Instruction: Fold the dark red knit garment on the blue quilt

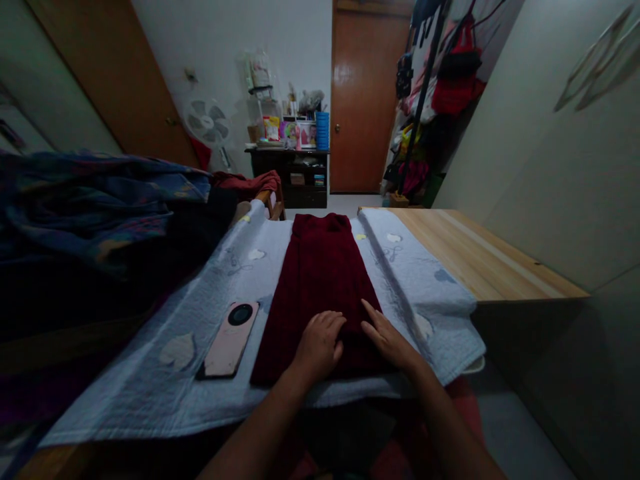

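A dark red folded garment lies lengthwise on a light blue quilted cloth with leaf-like shapes. My left hand rests on the lower middle of the garment, fingers slightly curled and lying on the fabric. My right hand touches the garment's lower right edge, its fingers apart and pointing up and left. Neither hand grips anything. To the left of the garment, a pink phone with a round black camera ring lies back side up on the cloth.
A big pile of dark and patterned clothes rises at the left. Bare wooden board shows at the right, beside a pale cabinet. Farther back stand a chair, a fan, a dark shelf and a door.
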`<action>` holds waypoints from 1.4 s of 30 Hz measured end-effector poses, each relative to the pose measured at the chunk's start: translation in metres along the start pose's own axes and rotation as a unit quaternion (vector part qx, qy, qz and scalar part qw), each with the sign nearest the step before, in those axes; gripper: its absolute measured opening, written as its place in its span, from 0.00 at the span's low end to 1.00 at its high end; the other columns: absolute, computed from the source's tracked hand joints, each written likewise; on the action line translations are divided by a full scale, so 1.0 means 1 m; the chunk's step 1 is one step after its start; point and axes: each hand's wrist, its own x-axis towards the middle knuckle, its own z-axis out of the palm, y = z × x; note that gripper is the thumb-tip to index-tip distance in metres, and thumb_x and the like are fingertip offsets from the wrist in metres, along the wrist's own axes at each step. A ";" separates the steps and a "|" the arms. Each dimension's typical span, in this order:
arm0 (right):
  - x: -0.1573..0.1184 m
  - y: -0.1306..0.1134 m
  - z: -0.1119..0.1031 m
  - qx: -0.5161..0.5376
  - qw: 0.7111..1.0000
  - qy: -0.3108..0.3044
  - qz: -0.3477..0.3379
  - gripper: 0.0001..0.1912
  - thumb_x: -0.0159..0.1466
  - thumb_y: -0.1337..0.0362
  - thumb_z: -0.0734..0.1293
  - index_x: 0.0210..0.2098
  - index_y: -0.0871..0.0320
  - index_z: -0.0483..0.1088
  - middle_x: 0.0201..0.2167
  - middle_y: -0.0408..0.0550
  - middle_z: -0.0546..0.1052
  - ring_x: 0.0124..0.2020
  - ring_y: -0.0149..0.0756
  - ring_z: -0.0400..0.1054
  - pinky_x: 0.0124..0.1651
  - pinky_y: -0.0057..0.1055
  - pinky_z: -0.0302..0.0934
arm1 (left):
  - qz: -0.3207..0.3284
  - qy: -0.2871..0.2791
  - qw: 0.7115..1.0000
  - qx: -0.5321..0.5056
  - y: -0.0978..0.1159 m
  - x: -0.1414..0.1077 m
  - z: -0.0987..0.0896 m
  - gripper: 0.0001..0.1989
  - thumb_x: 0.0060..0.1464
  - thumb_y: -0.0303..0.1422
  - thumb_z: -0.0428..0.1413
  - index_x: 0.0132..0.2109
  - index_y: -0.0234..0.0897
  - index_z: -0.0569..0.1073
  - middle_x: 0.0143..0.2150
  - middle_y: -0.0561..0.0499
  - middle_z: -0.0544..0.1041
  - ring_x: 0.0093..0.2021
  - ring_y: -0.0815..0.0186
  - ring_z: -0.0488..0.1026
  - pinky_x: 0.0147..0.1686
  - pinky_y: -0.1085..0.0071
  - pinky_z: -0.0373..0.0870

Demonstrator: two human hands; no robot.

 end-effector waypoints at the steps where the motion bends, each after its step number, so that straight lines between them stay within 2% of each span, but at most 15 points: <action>1: -0.005 -0.001 0.000 -0.001 1.000 0.000 -0.002 0.33 0.69 0.51 0.52 0.69 0.56 0.43 0.68 0.52 0.51 0.68 0.40 0.45 0.69 0.47 0.38 | 0.001 -0.002 1.000 0.002 0.000 0.000 0.000 0.25 0.48 0.22 0.54 0.55 0.38 0.68 0.57 0.45 0.71 0.59 0.58 0.64 0.61 0.54 0.59; 11: -0.051 -0.007 0.005 -0.035 0.999 -0.002 -0.016 0.36 0.65 0.55 0.61 0.69 0.52 0.43 0.67 0.51 0.56 0.66 0.42 0.51 0.67 0.47 0.46 | 0.001 -0.017 1.000 0.012 0.002 0.001 -0.002 0.26 0.47 0.22 0.52 0.56 0.38 0.68 0.57 0.46 0.71 0.59 0.58 0.63 0.61 0.55 0.57; 14: -0.059 -0.012 -0.005 -0.016 1.000 -0.014 -0.015 0.29 0.65 0.55 0.61 0.65 0.51 0.56 0.63 0.49 0.64 0.63 0.43 0.57 0.64 0.45 0.52 | 0.005 -0.024 1.000 0.005 0.002 0.001 -0.005 0.26 0.48 0.22 0.53 0.56 0.39 0.68 0.57 0.46 0.71 0.59 0.59 0.63 0.62 0.56 0.57; 16: -0.059 -0.017 -0.014 0.001 1.000 -0.018 -0.008 0.22 0.65 0.55 0.60 0.57 0.51 0.67 0.55 0.48 0.72 0.56 0.44 0.66 0.59 0.42 0.59 | 0.012 -0.030 0.999 0.004 0.001 0.000 -0.006 0.26 0.49 0.22 0.54 0.56 0.39 0.68 0.58 0.46 0.70 0.60 0.59 0.63 0.62 0.56 0.57; 18: -0.054 -0.023 -0.021 0.008 1.000 0.009 0.006 0.17 0.65 0.56 0.59 0.49 0.52 0.73 0.45 0.48 0.78 0.46 0.43 0.72 0.51 0.39 0.65 | 0.018 -0.036 0.999 0.007 0.001 -0.001 -0.008 0.27 0.49 0.22 0.54 0.57 0.40 0.67 0.60 0.45 0.68 0.61 0.59 0.62 0.62 0.56 0.56; 21: -0.037 -0.033 -0.024 -0.007 0.994 0.113 0.010 0.16 0.65 0.59 0.58 0.43 0.54 0.75 0.38 0.49 0.80 0.40 0.42 0.73 0.47 0.38 0.67 | 0.015 -0.038 0.999 0.019 0.003 -0.002 -0.009 0.26 0.50 0.23 0.54 0.57 0.42 0.68 0.60 0.45 0.67 0.61 0.58 0.61 0.62 0.55 0.56; 24: -0.013 -0.041 -0.011 -0.019 0.982 0.185 -0.044 0.16 0.65 0.63 0.57 0.46 0.55 0.73 0.47 0.51 0.76 0.49 0.41 0.70 0.55 0.41 0.62 | 0.009 -0.042 0.999 0.026 0.005 -0.001 -0.011 0.26 0.50 0.22 0.54 0.57 0.42 0.68 0.59 0.45 0.68 0.60 0.58 0.62 0.62 0.55 0.57; 26: 0.001 -0.041 0.003 -0.019 0.980 0.180 -0.078 0.20 0.65 0.65 0.55 0.54 0.56 0.68 0.57 0.52 0.70 0.59 0.40 0.61 0.62 0.42 0.56 | 0.012 -0.048 0.999 0.018 0.005 -0.002 -0.013 0.27 0.50 0.23 0.54 0.58 0.41 0.67 0.60 0.45 0.67 0.60 0.58 0.62 0.62 0.55 0.57; 28: 0.011 -0.036 0.020 -0.036 0.985 0.146 -0.085 0.23 0.65 0.66 0.55 0.58 0.59 0.64 0.62 0.53 0.64 0.64 0.41 0.55 0.65 0.44 0.52 | 0.008 -0.047 0.999 -0.005 0.004 -0.004 -0.017 0.26 0.51 0.25 0.55 0.58 0.41 0.67 0.60 0.46 0.67 0.60 0.59 0.62 0.62 0.56 0.56; 30: 0.015 -0.028 0.034 -0.071 0.988 0.112 -0.078 0.23 0.66 0.66 0.55 0.58 0.59 0.64 0.62 0.54 0.64 0.65 0.43 0.54 0.65 0.48 0.51 | -0.027 -0.016 0.999 -0.027 0.000 -0.007 -0.022 0.21 0.54 0.30 0.55 0.55 0.40 0.69 0.60 0.46 0.67 0.61 0.58 0.60 0.62 0.54 0.56; 32: 0.015 -0.022 0.042 -0.102 0.987 0.099 -0.075 0.23 0.66 0.65 0.55 0.59 0.58 0.64 0.62 0.53 0.65 0.65 0.43 0.53 0.65 0.50 0.50 | -0.103 0.047 0.993 -0.034 -0.006 -0.012 -0.028 0.15 0.56 0.35 0.54 0.50 0.40 0.72 0.59 0.45 0.66 0.62 0.56 0.59 0.62 0.53 0.55; 34: 0.014 -0.018 0.045 -0.120 0.985 0.100 -0.077 0.23 0.66 0.65 0.55 0.59 0.57 0.63 0.62 0.53 0.64 0.65 0.43 0.53 0.65 0.50 0.49 | -0.188 0.101 0.976 -0.046 -0.012 -0.017 -0.033 0.14 0.58 0.37 0.52 0.48 0.38 0.72 0.58 0.42 0.65 0.61 0.55 0.61 0.61 0.53 0.57; 37: 0.012 -0.019 0.045 -0.128 0.984 0.101 -0.075 0.23 0.67 0.65 0.54 0.60 0.58 0.63 0.63 0.52 0.64 0.65 0.42 0.53 0.66 0.49 0.49 | -0.270 0.102 0.952 -0.106 -0.020 -0.021 -0.037 0.18 0.56 0.37 0.53 0.53 0.35 0.69 0.54 0.41 0.68 0.56 0.57 0.67 0.57 0.56 0.62; 40: 0.012 -0.020 0.044 -0.121 0.984 0.109 -0.075 0.23 0.67 0.65 0.54 0.60 0.56 0.63 0.62 0.51 0.64 0.65 0.43 0.54 0.65 0.50 0.49 | -0.294 0.095 0.936 -0.171 -0.021 -0.019 -0.035 0.22 0.53 0.36 0.56 0.55 0.35 0.66 0.52 0.42 0.71 0.54 0.58 0.69 0.56 0.57 0.63; 42: 0.011 -0.019 0.043 -0.106 0.985 0.114 -0.079 0.22 0.67 0.64 0.55 0.60 0.55 0.63 0.62 0.51 0.64 0.65 0.42 0.54 0.65 0.50 0.49 | -0.297 0.105 0.925 -0.213 -0.019 -0.017 -0.032 0.21 0.51 0.34 0.56 0.53 0.36 0.68 0.51 0.44 0.73 0.53 0.59 0.70 0.56 0.59 0.63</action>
